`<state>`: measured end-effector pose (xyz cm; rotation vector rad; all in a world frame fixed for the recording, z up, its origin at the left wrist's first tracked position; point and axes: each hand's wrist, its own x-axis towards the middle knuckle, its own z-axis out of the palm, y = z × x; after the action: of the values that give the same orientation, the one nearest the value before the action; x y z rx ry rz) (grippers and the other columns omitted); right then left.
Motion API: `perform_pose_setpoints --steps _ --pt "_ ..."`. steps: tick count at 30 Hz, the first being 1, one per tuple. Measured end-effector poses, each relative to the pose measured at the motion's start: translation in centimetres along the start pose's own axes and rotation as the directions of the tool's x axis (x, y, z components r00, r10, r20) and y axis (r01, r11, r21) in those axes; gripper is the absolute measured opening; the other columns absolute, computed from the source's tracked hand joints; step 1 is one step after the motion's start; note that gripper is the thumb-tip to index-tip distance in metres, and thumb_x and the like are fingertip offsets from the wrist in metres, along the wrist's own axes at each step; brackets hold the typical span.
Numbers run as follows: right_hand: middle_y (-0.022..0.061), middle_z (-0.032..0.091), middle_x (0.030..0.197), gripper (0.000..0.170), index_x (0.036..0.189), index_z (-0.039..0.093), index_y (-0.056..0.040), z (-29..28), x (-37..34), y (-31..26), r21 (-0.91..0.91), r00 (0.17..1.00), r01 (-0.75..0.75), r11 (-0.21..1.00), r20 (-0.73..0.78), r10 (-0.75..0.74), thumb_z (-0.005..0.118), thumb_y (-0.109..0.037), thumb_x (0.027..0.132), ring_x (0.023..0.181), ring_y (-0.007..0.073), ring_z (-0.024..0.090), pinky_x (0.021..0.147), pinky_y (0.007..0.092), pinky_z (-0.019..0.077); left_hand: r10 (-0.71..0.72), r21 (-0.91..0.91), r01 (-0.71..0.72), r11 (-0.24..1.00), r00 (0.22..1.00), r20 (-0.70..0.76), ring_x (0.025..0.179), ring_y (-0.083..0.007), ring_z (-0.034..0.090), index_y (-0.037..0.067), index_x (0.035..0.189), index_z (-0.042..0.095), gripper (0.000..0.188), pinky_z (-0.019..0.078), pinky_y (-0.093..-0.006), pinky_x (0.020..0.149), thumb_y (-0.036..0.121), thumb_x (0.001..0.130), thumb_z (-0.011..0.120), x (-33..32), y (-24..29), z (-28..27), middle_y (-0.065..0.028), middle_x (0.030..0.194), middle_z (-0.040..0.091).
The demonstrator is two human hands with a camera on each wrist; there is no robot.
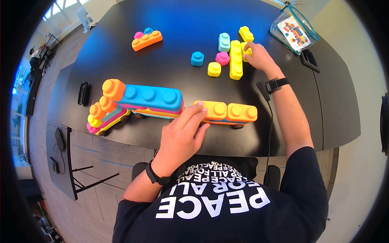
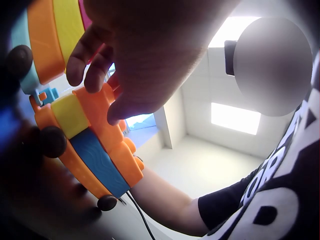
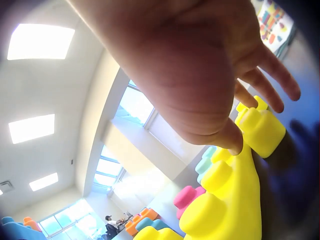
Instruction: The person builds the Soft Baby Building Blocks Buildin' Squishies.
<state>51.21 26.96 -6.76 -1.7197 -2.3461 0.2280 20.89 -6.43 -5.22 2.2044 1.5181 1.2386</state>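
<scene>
A train of soft building blocks runs across the near side of the table. My left hand (image 1: pixel 181 128) holds the front end of its rear car, index fingertip over a stud of the light orange block (image 1: pixel 216 110) and thumb against the near side. In the left wrist view, this car shows yellow, blue (image 2: pixel 100 162) and orange blocks above dark wheels. My right hand (image 1: pixel 259 57) reaches a small yellow block (image 3: pixel 263 131), its fingers extended over and past it. The thumb lies by the long yellow block (image 1: pixel 236 62); the index fingertip is partly hidden.
Loose blue (image 1: pixel 197 59), pink (image 1: pixel 222 58), mint (image 1: pixel 224 42) and yellow blocks surround the long one. An orange block (image 1: pixel 146 41) lies farther left. A clear teal-edged bag (image 1: pixel 279 34) with a picture card stands at the back right. A cable (image 1: pixel 270 129) hangs by the right arm.
</scene>
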Motion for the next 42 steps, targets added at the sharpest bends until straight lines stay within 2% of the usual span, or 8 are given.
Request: perform_pose_setpoints --steps 7,10,11,13,18,25,27,42 --pt "0.0249 0.083 0.121 0.024 0.117 0.081 -0.0054 -3.5 -3.9 1.1 0.104 0.981 0.082 0.991 -0.181 -0.062 0.083 -0.012 0.094 0.119 0.0468 0.078 0.104 0.0541 0.0617 -0.001 0.007 0.001 1.000 1.000 0.009 0.078 -0.0246 0.076 0.006 0.138 0.080 0.050 0.0612 -0.0347 0.065 0.004 0.091 0.096 0.0 0.0 0.0 -0.0094 0.144 0.080" --pt "0.0175 0.082 0.116 0.031 0.124 0.076 -0.0051 -6.9 -7.3 -1.6 0.364 0.991 0.028 0.931 -0.134 0.023 0.078 -0.008 0.093 0.114 0.0330 0.081 0.094 0.0444 0.0649 -0.001 0.006 0.001 1.000 1.000 0.013 0.077 -0.0237 0.076 0.006 0.137 0.080 0.049 0.0609 -0.0344 0.065 0.005 0.091 0.097 0.1 0.0 0.1 -0.0091 0.144 0.080" --pt "0.0156 0.081 0.117 0.033 0.126 0.075 -0.0050 -7.4 -8.6 -2.5 0.438 0.994 0.003 0.899 -0.098 0.044 0.077 -0.007 0.093 0.114 0.0297 0.081 0.092 0.0425 0.0653 0.003 0.005 -0.003 1.000 1.000 0.017 0.077 -0.0234 0.076 0.006 0.137 0.080 0.049 0.0608 -0.0343 0.065 0.005 0.091 0.097 0.3 0.0 0.2 -0.0090 0.144 0.080" --pt "0.0109 0.079 0.122 0.040 0.133 0.072 -0.0050 -6.5 -14.3 -6.3 0.740 0.955 0.280 0.611 -0.276 -0.104 0.074 -0.002 0.093 0.115 0.0232 0.079 0.089 0.0391 0.0658 -0.007 0.009 0.007 1.000 1.000 0.031 0.076 -0.0232 0.075 0.006 0.137 0.080 0.049 0.0606 -0.0341 0.065 0.006 0.091 0.097 0.3 0.1 0.1 -0.0087 0.144 0.080" --pt "0.0131 0.080 0.139 0.049 0.139 0.069 -0.0055 -5.7 -20.8 -11.7 0.633 0.879 0.471 0.615 -0.392 -0.270 0.072 0.004 0.091 0.121 0.0297 0.079 0.103 0.0415 0.0640 0.015 0.016 -0.016 1.000 0.999 0.039 0.078 -0.0205 0.075 0.005 0.137 0.080 0.051 0.0592 -0.0313 0.064 0.005 0.090 0.098 0.8 0.6 -1.0 -0.0097 0.145 0.080" --pt "0.0163 0.080 0.136 0.048 0.137 0.069 -0.0050 -4.6 -21.3 -13.0 0.498 0.802 0.594 0.632 -0.436 -0.409 0.078 0.003 0.091 0.122 0.0370 0.080 0.104 0.0443 0.0641 0.056 -0.006 -0.056 0.998 0.997 -0.046 0.087 -0.0159 0.076 0.005 0.148 0.076 0.064 0.0579 -0.0274 0.066 0.002 0.088 0.099 1.5 0.8 -3.1 -0.0142 0.160 0.073" --pt "0.0168 0.080 0.137 0.047 0.136 0.069 -0.0050 -4.5 -21.3 -13.1 0.505 0.806 0.591 0.629 -0.407 -0.430 0.080 0.003 0.092 0.122 0.0388 0.080 0.105 0.0452 0.0641 0.001 0.007 -0.001 1.000 1.000 -0.028 0.092 -0.0229 0.081 0.005 0.147 0.076 0.065 0.0641 -0.0329 0.070 0.006 0.087 0.099 1.8 1.5 -3.4 -0.0144 0.160 0.074" --pt "0.0189 0.081 0.147 0.039 0.131 0.077 -0.0049 -3.5 -21.6 -12.9 0.522 0.811 0.585 0.620 -0.382 -0.444 0.091 -0.005 0.095 0.127 0.0391 0.080 0.106 0.0446 0.0647 0.072 0.038 -0.073 0.997 0.997 0.023 0.091 -0.0203 0.078 0.006 0.158 0.071 0.075 0.0599 -0.0296 0.066 0.005 0.088 0.099 1.2 0.6 -2.4 -0.0130 0.162 0.074"
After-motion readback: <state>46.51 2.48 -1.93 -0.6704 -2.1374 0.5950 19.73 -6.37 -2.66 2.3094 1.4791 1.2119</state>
